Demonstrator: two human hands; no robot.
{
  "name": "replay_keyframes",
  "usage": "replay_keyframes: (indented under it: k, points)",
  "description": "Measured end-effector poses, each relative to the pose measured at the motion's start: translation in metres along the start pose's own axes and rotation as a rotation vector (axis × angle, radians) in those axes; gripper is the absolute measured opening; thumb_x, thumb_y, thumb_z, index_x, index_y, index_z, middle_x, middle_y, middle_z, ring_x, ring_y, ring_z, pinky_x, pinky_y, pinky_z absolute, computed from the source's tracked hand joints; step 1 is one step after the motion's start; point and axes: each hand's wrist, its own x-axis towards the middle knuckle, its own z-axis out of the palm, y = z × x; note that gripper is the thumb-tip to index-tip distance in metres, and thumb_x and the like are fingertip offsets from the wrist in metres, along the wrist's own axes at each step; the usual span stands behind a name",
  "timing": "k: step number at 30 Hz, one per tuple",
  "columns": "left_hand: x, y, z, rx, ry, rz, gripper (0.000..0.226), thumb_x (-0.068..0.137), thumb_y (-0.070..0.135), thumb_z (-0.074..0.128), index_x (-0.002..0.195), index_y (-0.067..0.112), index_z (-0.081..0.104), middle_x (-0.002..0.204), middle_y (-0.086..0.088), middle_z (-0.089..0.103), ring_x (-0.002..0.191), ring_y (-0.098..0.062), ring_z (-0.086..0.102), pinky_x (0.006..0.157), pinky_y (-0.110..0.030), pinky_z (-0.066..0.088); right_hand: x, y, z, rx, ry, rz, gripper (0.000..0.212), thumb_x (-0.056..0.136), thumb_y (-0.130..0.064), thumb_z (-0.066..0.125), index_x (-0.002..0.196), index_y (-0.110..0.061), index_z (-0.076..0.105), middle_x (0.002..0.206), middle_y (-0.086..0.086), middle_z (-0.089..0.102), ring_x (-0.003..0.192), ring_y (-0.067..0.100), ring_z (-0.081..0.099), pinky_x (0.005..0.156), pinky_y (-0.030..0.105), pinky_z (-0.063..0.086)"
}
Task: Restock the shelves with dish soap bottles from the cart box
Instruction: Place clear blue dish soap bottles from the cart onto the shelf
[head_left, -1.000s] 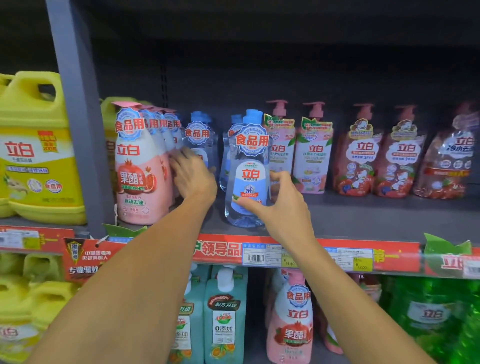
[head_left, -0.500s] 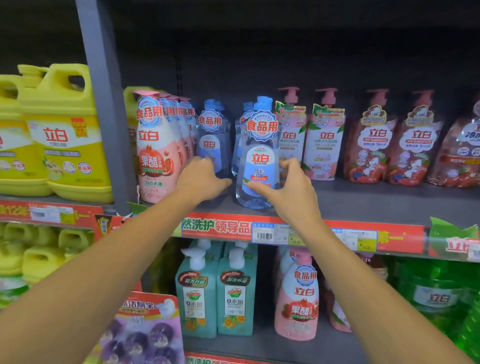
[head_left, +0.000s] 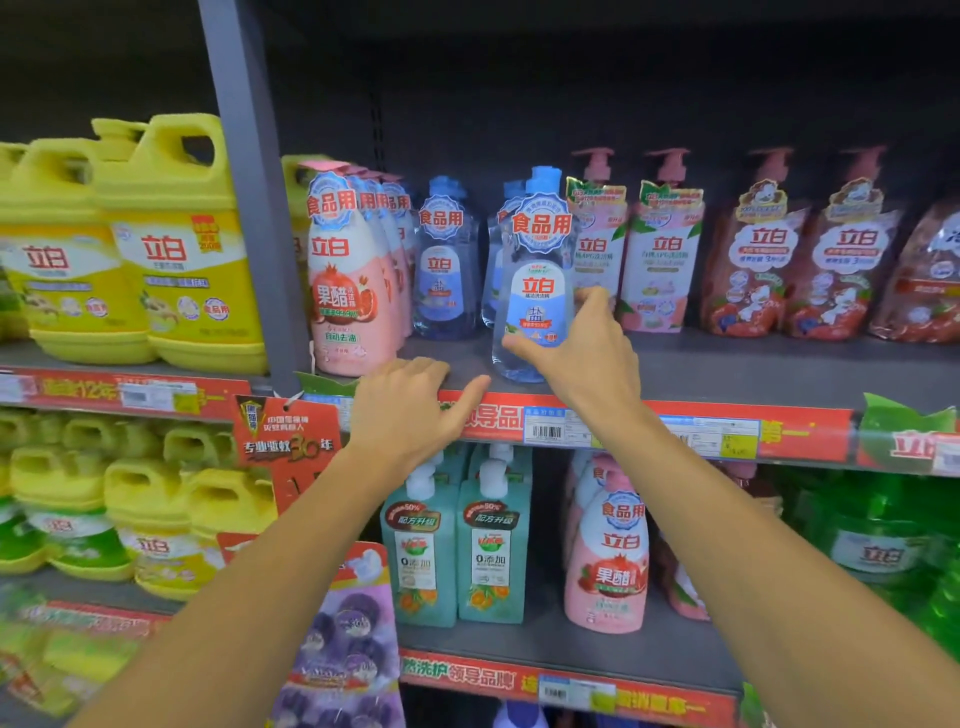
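Note:
A clear blue dish soap bottle (head_left: 535, 270) with a blue cap stands upright near the front edge of the grey shelf (head_left: 727, 369). My right hand (head_left: 587, 353) grips its lower body, thumb on the front label and fingers round the right side. My left hand (head_left: 410, 410) rests at the shelf's front edge with loosely curled fingers and holds nothing. Another blue bottle (head_left: 444, 265) stands further back to the left, and one more is half hidden behind the gripped bottle. The cart box is out of view.
Pink pomegranate bottles (head_left: 345, 275) line up left of the blue ones, pink pump bottles (head_left: 660, 249) and red refill pouches (head_left: 753, 265) to the right. Yellow jugs (head_left: 171, 249) fill the left bay beyond a grey upright (head_left: 249, 182). Teal and pink bottles stand on the shelf below.
My left hand has drawn back from the rear blue bottle to the shelf's front edge. My right hand keeps its grip on the front blue bottle. The view has shifted left and down.

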Motion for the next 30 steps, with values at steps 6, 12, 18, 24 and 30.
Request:
replay_keyframes:
  k: [6, 12, 18, 24, 30]
  points:
    - [0.002, -0.001, -0.002, -0.021, 0.043, 0.005, 0.074, 0.087, 0.074, 0.022, 0.08, 0.017, 0.07, 0.075, 0.001, 0.069, 0.067, -0.022, 0.063, 0.055, -0.029, 0.041, 0.021, -0.006, 0.017, 0.088, -0.047, 0.045, 0.069, 0.073, -0.04, 0.086, 0.113, -0.01, 0.039, 0.114, 0.011, 0.063, 0.103, 0.031, 0.062, 0.071, 0.034, 0.042]
    - [0.002, -0.002, 0.0, -0.008, 0.069, 0.014, 0.073, 0.087, 0.073, 0.023, 0.078, 0.017, 0.069, 0.071, 0.002, 0.067, 0.064, -0.021, 0.062, 0.053, -0.027, 0.034, 0.046, -0.015, 0.029, 0.107, -0.109, 0.129, 0.07, 0.076, -0.029, 0.086, 0.121, -0.004, 0.038, 0.123, 0.015, 0.058, 0.11, 0.032, 0.06, 0.076, 0.036, 0.045]
    - [0.002, -0.002, 0.003, -0.017, 0.082, 0.018, 0.074, 0.086, 0.074, 0.022, 0.077, 0.017, 0.068, 0.071, 0.003, 0.066, 0.062, -0.02, 0.061, 0.052, -0.027, 0.037, 0.066, -0.018, 0.047, 0.066, -0.113, 0.188, 0.076, 0.078, -0.028, 0.084, 0.132, -0.002, 0.037, 0.131, 0.019, 0.055, 0.122, 0.036, 0.055, 0.092, 0.044, 0.048]
    - [0.004, -0.004, 0.007, -0.003, 0.091, 0.015, 0.073, 0.086, 0.075, 0.022, 0.075, 0.019, 0.066, 0.071, 0.004, 0.064, 0.062, -0.018, 0.06, 0.051, -0.028, 0.04, 0.079, -0.016, 0.057, 0.041, -0.119, 0.193, 0.078, 0.079, -0.025, 0.084, 0.135, -0.001, 0.036, 0.134, 0.021, 0.054, 0.124, 0.038, 0.054, 0.091, 0.044, 0.048]
    - [0.004, -0.006, 0.011, 0.009, 0.117, 0.029, 0.07, 0.088, 0.074, 0.025, 0.072, 0.019, 0.065, 0.068, 0.004, 0.063, 0.061, -0.018, 0.06, 0.05, -0.029, 0.042, 0.085, -0.013, 0.066, 0.021, -0.128, 0.172, 0.073, 0.081, -0.019, 0.082, 0.132, 0.0, 0.035, 0.131, 0.023, 0.055, 0.121, 0.04, 0.056, 0.089, 0.043, 0.048]
